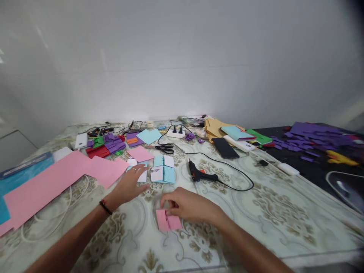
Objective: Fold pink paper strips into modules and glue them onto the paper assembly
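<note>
My right hand (186, 204) is closed at the upper edge of a small folded pink paper (167, 221), thumb and fingers curled onto it near the front of the table. Further left and back, my left hand (132, 184) is open with its fingers spread, above a light-blue and white folded paper (142, 176). It holds nothing. Beside that lies another folded blue and white paper (163, 169). A pink square (140, 153) rests behind the left hand, and a long pink sheet (51, 184) stretches out to the left.
A black glue gun (200, 173) lies right of centre, its cord curving right. Black-handled scissors (165, 148), a dark phone (225, 148) and a white power strip (175, 133) sit farther back. Purple paper strips (313, 138) cover a black surface at the right.
</note>
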